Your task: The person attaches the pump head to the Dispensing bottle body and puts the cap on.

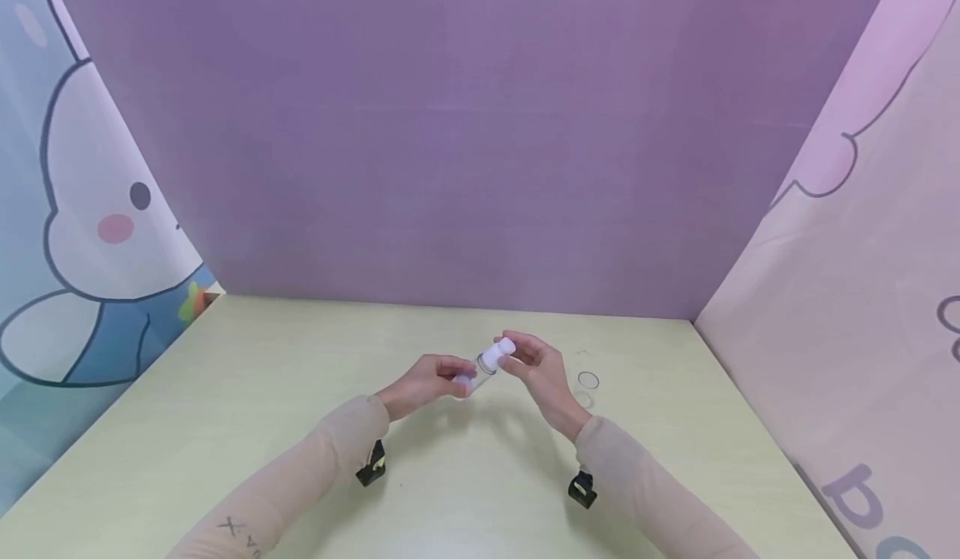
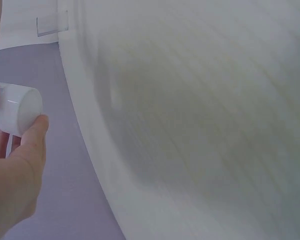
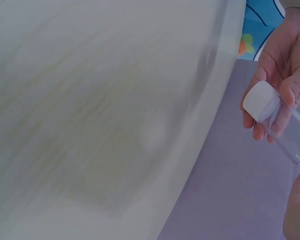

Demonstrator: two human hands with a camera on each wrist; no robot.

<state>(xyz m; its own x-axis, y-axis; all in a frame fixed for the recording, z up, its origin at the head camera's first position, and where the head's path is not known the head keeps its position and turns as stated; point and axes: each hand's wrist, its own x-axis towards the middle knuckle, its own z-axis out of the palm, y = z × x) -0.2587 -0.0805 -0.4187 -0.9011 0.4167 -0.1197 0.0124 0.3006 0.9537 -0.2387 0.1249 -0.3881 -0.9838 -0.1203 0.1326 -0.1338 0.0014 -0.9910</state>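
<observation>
A clear bottle (image 1: 480, 376) with white parts at both ends is held tilted above the table, between the two hands. My left hand (image 1: 431, 382) grips its lower left end, where a white cap (image 3: 261, 101) shows in the right wrist view. The left thumb and fingers lie on either side of it. My right hand (image 1: 543, 376) pinches the white top (image 1: 498, 352) at the upper right end, just past a thin dark ring. In the left wrist view, fingertips of the left hand (image 2: 20, 175) touch the flat face of the white cap (image 2: 22, 110).
A small transparent piece with a dark ring (image 1: 588, 381) stands on the pale table (image 1: 300, 359), right of the right hand. A purple panel (image 1: 480, 142) rises behind the table, with printed panels at both sides. Black devices (image 1: 371, 465) hang at the wrists.
</observation>
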